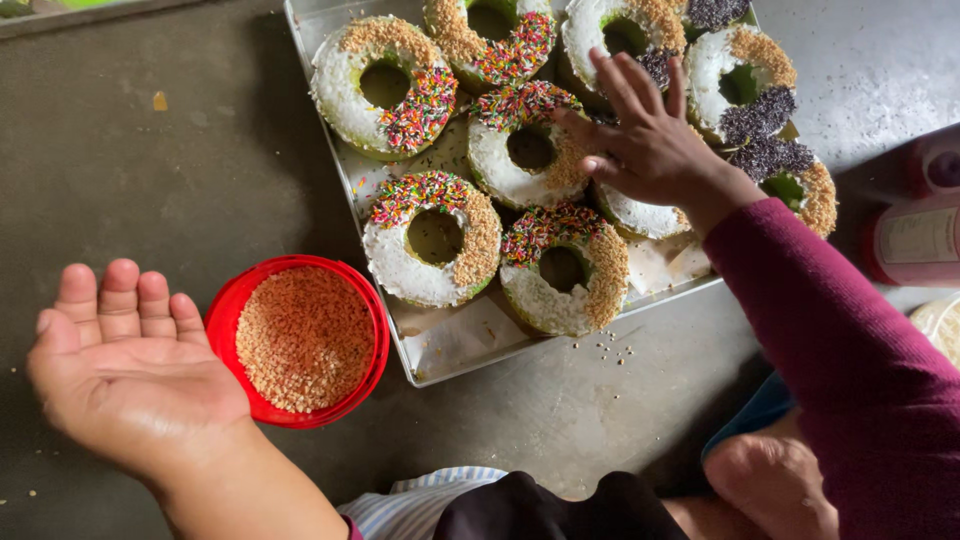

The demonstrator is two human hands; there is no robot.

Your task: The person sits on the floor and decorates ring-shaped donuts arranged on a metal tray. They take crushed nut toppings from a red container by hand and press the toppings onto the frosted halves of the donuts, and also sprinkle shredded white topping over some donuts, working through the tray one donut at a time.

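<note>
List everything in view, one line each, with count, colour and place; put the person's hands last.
Ring doughnuts: at least nine showing, white icing over green, with rainbow sprinkles, tan crumbs or dark sprinkles; in the tray.
Tray: one, metal, paper-lined; top centre.
Cup of crumbs: one, red, tan crumbs inside; left of the tray.
Bottles: two, red, partly cut off; right edge.
Stray sprinkles: a few, pale; just below the tray.
Left hand: palm up, open, beside the cup.
Right hand: maroon sleeve, fingers spread over the doughnuts.

Soft, even daylight from above, faint shadows beside the tray [420, 375], sharp focus, slight blur at the edges.
</note>
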